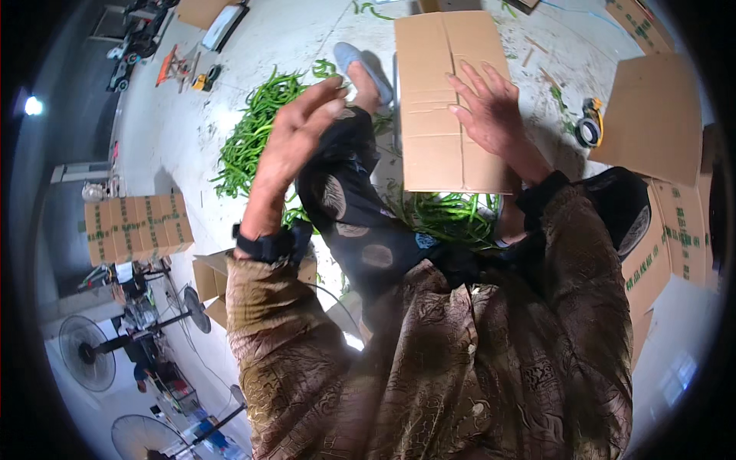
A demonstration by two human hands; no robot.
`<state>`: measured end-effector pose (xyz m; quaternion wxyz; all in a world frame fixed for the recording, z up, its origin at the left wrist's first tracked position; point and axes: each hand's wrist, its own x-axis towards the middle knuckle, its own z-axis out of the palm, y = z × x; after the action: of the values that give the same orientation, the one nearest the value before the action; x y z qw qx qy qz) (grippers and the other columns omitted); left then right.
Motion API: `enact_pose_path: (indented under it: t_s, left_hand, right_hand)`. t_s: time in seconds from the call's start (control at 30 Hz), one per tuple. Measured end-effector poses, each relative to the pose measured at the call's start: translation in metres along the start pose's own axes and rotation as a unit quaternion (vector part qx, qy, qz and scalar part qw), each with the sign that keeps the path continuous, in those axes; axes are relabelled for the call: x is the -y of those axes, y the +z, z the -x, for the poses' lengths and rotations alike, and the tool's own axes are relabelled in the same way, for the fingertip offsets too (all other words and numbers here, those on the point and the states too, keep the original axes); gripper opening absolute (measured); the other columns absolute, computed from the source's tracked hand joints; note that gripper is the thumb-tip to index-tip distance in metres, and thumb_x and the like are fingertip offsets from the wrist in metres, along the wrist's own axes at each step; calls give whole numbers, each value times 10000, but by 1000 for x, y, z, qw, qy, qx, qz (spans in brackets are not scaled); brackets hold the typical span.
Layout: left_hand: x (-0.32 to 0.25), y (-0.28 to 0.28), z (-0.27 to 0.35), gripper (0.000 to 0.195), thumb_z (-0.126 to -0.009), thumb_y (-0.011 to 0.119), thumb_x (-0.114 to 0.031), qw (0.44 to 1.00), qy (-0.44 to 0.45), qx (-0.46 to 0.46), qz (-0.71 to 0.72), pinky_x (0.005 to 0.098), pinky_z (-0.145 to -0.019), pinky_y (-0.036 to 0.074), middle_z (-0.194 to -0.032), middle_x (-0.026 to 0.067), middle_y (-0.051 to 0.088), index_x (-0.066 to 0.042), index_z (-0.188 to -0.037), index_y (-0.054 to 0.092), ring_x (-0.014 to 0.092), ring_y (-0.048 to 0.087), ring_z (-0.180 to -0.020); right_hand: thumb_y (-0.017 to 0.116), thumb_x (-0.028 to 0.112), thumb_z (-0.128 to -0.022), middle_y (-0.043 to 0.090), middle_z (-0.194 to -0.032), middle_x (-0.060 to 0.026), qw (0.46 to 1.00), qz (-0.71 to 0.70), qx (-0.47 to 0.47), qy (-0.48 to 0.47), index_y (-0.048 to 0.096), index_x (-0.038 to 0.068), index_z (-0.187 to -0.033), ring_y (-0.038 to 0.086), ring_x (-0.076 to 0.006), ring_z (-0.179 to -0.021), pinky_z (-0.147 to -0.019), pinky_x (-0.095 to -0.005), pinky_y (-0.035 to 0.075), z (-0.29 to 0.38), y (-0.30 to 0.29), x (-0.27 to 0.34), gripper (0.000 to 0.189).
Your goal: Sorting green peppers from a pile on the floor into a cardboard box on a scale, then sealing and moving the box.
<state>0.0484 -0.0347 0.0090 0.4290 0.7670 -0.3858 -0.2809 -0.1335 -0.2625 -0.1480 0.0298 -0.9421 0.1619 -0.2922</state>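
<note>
A cardboard box [431,115] stands between my legs, its top flaps meeting at a seam down the middle. My right hand [489,106] is over the right-hand flap with its fingers spread; whether it touches the cardboard I cannot tell. Raised to the left of the box, my left hand [310,112] has bent fingers apart and nothing visible in it. A large heap of long green peppers [247,138] lies on the floor beyond that hand. More green peppers [454,215] lie just below the box's near edge, close to my body.
A tape dispenser [589,129] lies on the floor at the right, beside an upright cardboard panel [652,115]. Another tape dispenser [207,77] is at the upper left, near an orange-topped stool [167,66]. Printed cartons [138,227] and standing fans [86,352] are at the left.
</note>
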Motion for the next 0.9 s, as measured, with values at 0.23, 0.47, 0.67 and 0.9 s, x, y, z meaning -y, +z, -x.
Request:
enact_pose_path:
  t_s: [0.23, 0.47, 0.67, 0.9]
  left_hand:
    - [47, -68, 87, 517, -927, 574, -334, 976, -77, -180, 97, 341, -886, 486, -1122, 144, 654, 26, -1295, 521, 209, 642, -997]
    - [178, -15, 160, 399, -930, 581, -250, 927, -193, -243, 210, 290, -785, 512, -1009, 109, 669, 16, -1227, 555, 161, 642, -867]
    - [226, 42, 201, 331, -923, 577, -216, 901, -219, -233, 294, 286, -756, 507, -963, 89, 669, 17, -1158, 585, 148, 633, -841]
    - [226, 63, 193, 259, -914, 574, -177, 899, -212, -212, 318, 282, -722, 502, -910, 65, 669, 18, -1078, 621, 132, 621, -809]
  right_hand:
    - [619, 372, -841, 440, -1428, -48, 997, 16, 66, 27, 514, 247, -1334, 369, -320, -1321, -1024, -507, 291, -2, 0, 4, 519]
    - [549, 436, -885, 412, -1455, -61, 997, 44, 70, 4, 490, 251, -1365, 353, -348, -1325, -1008, -520, 305, 0, 3, -2, 517]
    - [501, 465, -909, 400, -1464, -64, 996, 44, 79, 9, 478, 252, -1375, 353, -352, -1322, -1006, -529, 303, -1, 1, -1, 513]
    - [551, 435, -885, 404, -1460, -71, 996, 41, 81, 13, 480, 247, -1372, 369, -363, -1311, -999, -527, 310, -2, -2, 0, 527]
